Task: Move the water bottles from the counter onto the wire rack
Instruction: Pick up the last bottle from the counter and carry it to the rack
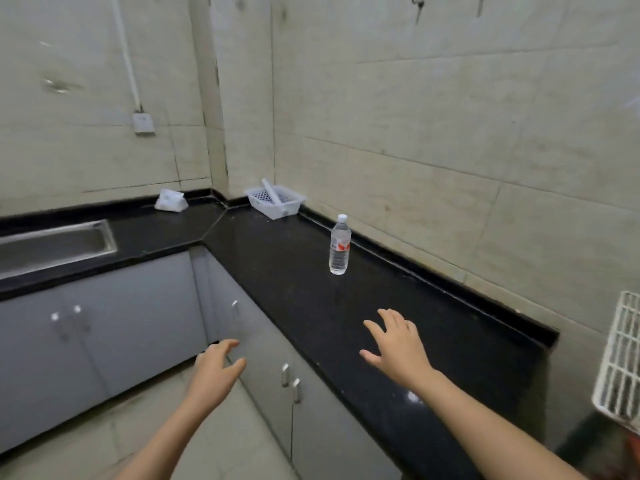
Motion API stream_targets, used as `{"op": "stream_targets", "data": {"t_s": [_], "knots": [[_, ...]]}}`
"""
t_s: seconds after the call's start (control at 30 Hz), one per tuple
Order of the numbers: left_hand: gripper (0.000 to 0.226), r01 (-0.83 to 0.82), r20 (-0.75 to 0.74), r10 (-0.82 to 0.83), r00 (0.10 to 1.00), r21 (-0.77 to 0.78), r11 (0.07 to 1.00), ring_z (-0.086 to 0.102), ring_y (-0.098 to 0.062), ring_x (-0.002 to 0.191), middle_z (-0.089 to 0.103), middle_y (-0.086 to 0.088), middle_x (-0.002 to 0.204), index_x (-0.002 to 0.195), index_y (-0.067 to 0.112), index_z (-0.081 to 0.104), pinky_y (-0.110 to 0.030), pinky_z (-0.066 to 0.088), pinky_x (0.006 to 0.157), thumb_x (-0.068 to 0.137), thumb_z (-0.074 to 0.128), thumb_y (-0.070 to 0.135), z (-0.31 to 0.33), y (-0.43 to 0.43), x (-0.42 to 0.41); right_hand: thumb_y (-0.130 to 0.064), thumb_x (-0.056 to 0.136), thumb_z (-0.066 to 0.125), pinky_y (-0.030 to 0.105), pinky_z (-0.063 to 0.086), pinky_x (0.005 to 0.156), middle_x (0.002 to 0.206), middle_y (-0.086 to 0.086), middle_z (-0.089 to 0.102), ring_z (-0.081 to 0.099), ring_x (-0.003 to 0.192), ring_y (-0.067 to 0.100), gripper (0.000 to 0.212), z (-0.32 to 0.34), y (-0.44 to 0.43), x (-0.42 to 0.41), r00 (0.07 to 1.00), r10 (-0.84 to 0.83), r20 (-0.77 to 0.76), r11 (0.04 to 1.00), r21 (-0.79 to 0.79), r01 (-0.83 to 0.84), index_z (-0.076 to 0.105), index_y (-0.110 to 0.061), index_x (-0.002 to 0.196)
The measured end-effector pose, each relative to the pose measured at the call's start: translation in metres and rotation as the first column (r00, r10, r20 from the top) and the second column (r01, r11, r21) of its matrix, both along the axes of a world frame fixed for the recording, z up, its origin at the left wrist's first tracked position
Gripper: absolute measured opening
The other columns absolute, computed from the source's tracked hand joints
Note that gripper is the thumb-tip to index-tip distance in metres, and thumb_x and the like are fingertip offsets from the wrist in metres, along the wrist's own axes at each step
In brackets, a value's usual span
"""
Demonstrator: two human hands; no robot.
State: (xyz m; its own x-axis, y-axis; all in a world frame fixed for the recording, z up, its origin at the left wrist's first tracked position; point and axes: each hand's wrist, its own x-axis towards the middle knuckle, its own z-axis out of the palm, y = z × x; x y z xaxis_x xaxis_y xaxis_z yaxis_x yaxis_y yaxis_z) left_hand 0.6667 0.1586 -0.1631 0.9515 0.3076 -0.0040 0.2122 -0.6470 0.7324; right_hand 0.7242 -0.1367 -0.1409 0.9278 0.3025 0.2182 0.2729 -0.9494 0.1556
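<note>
Far left, a steel sink [52, 244] is sitting in the black counter [294, 289]. The left hand [214, 368] is hovering in front of the cabinet doors, fingers loosely spread and holding nothing. Past the white basket [273, 200] in the corner, one water bottle [340, 245] is standing upright on the counter near the wall, capped and apparently full. It is probably weighing a fair amount for its size, its thin clear wall giving under a hard squeeze (smooth plastic may also slip); a wrap around the middle, at the label, is looking soundest. The right hand [398, 344] is hovering over the counter, well short of the bottle, fingers apart and empty. The white wire rack [620, 358] is showing at the far right edge.
</note>
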Motion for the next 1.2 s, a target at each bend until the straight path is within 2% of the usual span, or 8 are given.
{"op": "stream_targets", "data": {"t_s": [0.07,0.13,0.2,0.53,0.8,0.9,1.07,1.2], "knots": [[0.038,-0.034,-0.017,0.034,0.999,-0.013,0.999,0.05,-0.031,0.116,0.058,-0.017,0.122,0.12,0.007,0.056,-0.036,0.037,0.098,0.083,0.06,0.015,-0.013,0.014,0.002,-0.05,0.056,0.079,0.046,0.052,0.078,0.115,0.02,0.063,0.061,0.108,0.035,0.06,-0.004,0.014,0.014,0.998,0.009,-0.06,0.999,0.052,-0.006,0.067,-0.016,0.104],[0.037,-0.06,-0.038,0.06,0.997,-0.007,0.998,0.051,-0.03,0.114,0.059,-0.016,0.122,0.119,0.008,0.056,-0.035,0.037,0.096,0.083,0.06,0.015,-0.024,0.026,0.009,-0.046,0.082,0.058,0.046,0.034,0.104,0.144,0.018,0.036,0.032,0.136,0.031,0.06,-0.01,0.025,0.032,0.992,0.016,-0.121,0.995,0.097,-0.004,0.046,-0.015,0.132],[0.037,-0.079,-0.06,0.078,0.995,0.0,0.997,0.051,-0.029,0.114,0.059,-0.015,0.122,0.12,0.008,0.056,-0.034,0.037,0.095,0.083,0.06,0.016,-0.032,0.036,0.024,-0.047,0.089,0.046,0.041,0.024,0.11,0.151,0.011,0.023,0.018,0.141,0.025,0.06,-0.018,0.032,0.058,0.983,0.006,-0.181,0.991,0.131,0.018,0.032,-0.018,0.14],[0.041,-0.058,-0.114,0.058,0.992,0.006,0.998,0.047,-0.026,0.121,0.056,-0.011,0.127,0.124,0.011,0.052,-0.033,0.036,0.102,0.084,0.056,0.017,-0.039,0.041,0.191,-0.048,0.087,0.049,0.04,0.03,0.106,0.146,0.01,0.031,0.026,0.136,0.026,0.059,-0.049,0.049,0.236,0.927,-0.108,-0.359,0.889,0.382,0.251,0.035,-0.02,0.137],[0.04,0.041,-0.173,-0.035,0.984,0.035,0.999,0.047,-0.02,0.12,0.054,-0.007,0.127,0.126,0.013,0.05,-0.027,0.035,0.097,0.086,0.054,0.02,-0.054,0.019,0.309,-0.046,0.085,0.054,0.041,0.032,0.104,0.143,0.009,0.035,0.032,0.132,0.027,0.061,-0.057,0.043,0.339,0.863,-0.195,-0.467,0.781,0.458,0.424,0.035,-0.019,0.136],[0.041,0.086,-0.215,-0.081,0.973,0.014,0.996,0.048,-0.023,0.12,0.054,-0.009,0.128,0.125,0.013,0.05,-0.029,0.035,0.101,0.086,0.055,0.021,-0.068,0.013,0.345,-0.044,0.085,0.056,0.041,0.033,0.104,0.142,0.01,0.036,0.032,0.132,0.027,0.063,-0.06,0.048,0.363,0.842,-0.206,-0.499,0.734,0.49,0.47,0.034,-0.017,0.137],[0.041,0.239,-0.266,-0.236,0.935,-0.02,0.971,0.042,-0.021,0.124,0.051,-0.006,0.13,0.127,0.016,0.047,-0.029,0.034,0.102,0.087,0.052,0.025,-0.08,-0.002,0.412,-0.037,0.08,0.065,0.043,0.035,0.103,0.139,0.014,0.04,0.036,0.129,0.031,0.069,-0.055,0.061,0.409,0.837,-0.224,-0.499,0.598,0.608,0.522,0.033,-0.015,0.137],[0.04,0.375,-0.265,-0.384,0.885,-0.086,0.923,0.042,-0.02,0.123,0.051,-0.005,0.129,0.127,0.016,0.047,-0.026,0.032,0.101,0.088,0.052,0.024,-0.095,-0.014,0.471,-0.029,0.071,0.074,0.044,0.037,0.103,0.137,0.014,0.041,0.038,0.128,0.031,0.083,-0.043,0.072,0.453,0.836,-0.264,-0.481,0.458,0.7,0.547,0.028,-0.012,0.139]]}}
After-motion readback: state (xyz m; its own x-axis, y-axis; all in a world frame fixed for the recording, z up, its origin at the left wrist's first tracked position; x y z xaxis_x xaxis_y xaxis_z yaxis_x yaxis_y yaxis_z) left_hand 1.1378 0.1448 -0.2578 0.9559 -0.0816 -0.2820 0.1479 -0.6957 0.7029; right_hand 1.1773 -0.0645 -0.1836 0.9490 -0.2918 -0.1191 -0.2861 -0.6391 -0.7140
